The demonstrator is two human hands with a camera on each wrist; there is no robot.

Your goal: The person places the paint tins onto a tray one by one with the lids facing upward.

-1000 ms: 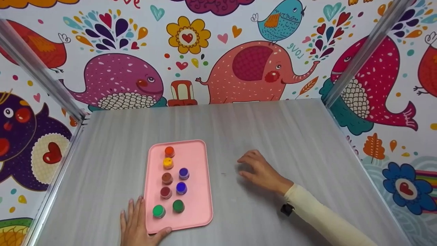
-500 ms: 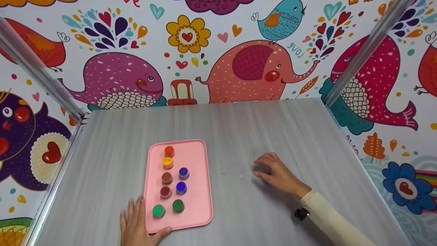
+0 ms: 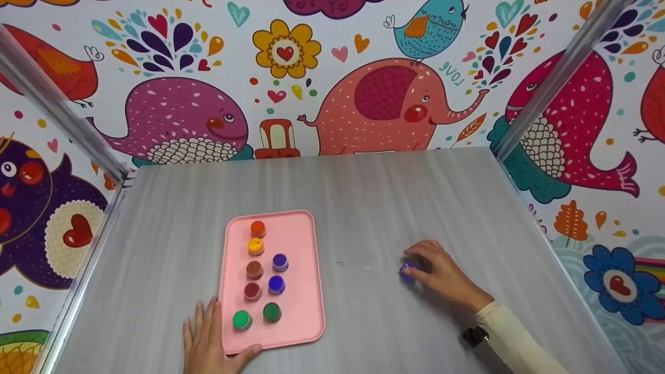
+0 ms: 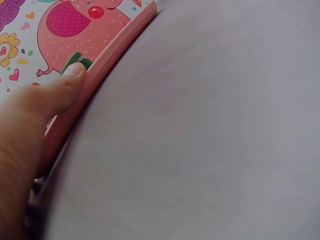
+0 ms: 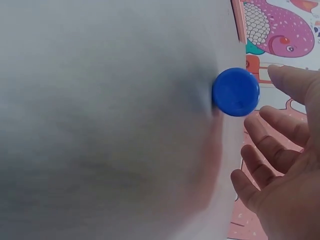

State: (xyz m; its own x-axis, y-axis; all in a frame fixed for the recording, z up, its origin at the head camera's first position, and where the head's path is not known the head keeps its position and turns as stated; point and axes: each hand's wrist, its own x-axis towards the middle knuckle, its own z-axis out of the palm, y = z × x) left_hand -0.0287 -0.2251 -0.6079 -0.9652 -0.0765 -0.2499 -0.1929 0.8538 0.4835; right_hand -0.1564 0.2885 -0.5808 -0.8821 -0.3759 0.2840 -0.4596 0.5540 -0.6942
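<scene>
On the pink tray (image 3: pixel 301 234) stand several small paint pots with coloured lids, among them an orange pot (image 3: pixel 257 228), a yellow pot (image 3: pixel 255 246), and a dark green pot (image 3: pixel 271 312). My left hand (image 3: pixel 208 340) lies at the tray's near left corner, fingers straight along its side and thumb over the near rim. A separate blue-lidded paint pot (image 3: pixel 404 273) sits on the table to the right, partly covered by my right thumb in the head view. The right wrist view has its blue lid (image 5: pixel 236 92) facing the camera, with the fingers of my right hand (image 3: pixel 441 275) spread loosely beside it.
The grey table (image 3: pixel 353 208) runs back to a patterned wall (image 3: pixel 291 104) with cartoon animals. Metal posts (image 3: pixel 561 78) rise at the back corners. A black device (image 3: pixel 475 336) is strapped at the right wrist.
My right hand has moved right and toward me, and the blue-lidded pot has come into view by its thumb. The left hand and the tray have stayed put.
</scene>
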